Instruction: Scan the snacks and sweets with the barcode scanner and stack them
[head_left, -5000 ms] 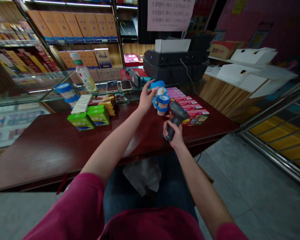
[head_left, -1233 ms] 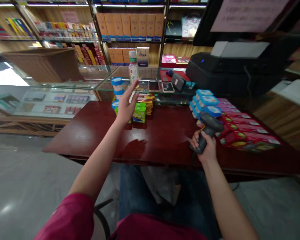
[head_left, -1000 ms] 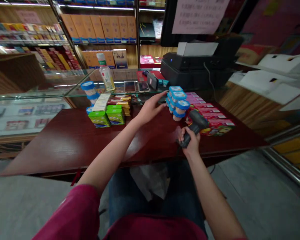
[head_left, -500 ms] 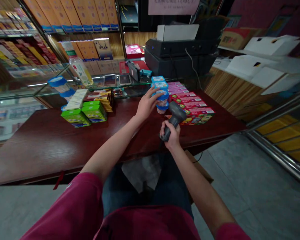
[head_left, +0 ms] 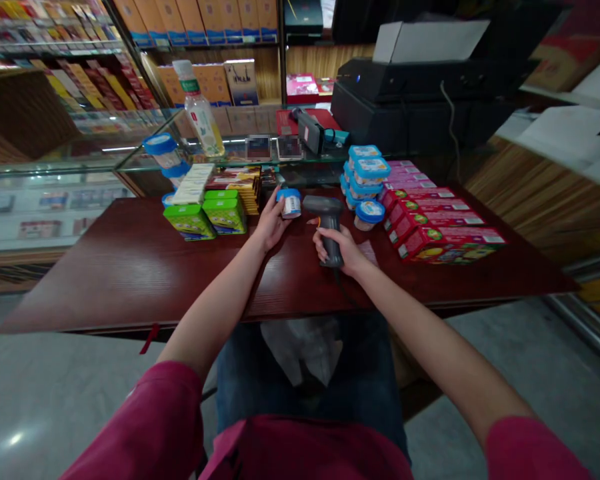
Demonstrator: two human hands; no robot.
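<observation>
My left hand [head_left: 271,223] is closed around a small blue-lidded tub [head_left: 290,203], tipped on its side above the brown counter. In my right hand [head_left: 341,248] I grip a dark grey barcode scanner [head_left: 326,223] by its handle, its head pointing left at the tub from a short distance. To the right stand stacked blue-lidded tubs [head_left: 369,170], with a single round tub [head_left: 369,215] in front of them. Red boxes [head_left: 435,230] and pink boxes [head_left: 405,175] are lined up beside these.
Left on the counter [head_left: 130,280] are green packs [head_left: 225,212], yellow-brown packets [head_left: 243,183] and more blue-lidded tubs [head_left: 163,152]. A drink bottle [head_left: 203,120] stands on the glass display case behind. A black machine [head_left: 405,87] occupies the back right.
My left hand has moved left from the tub stack and now holds one tub. The scanner has turned to point left towards it. The view has shifted, so the counter goods appear further right.
</observation>
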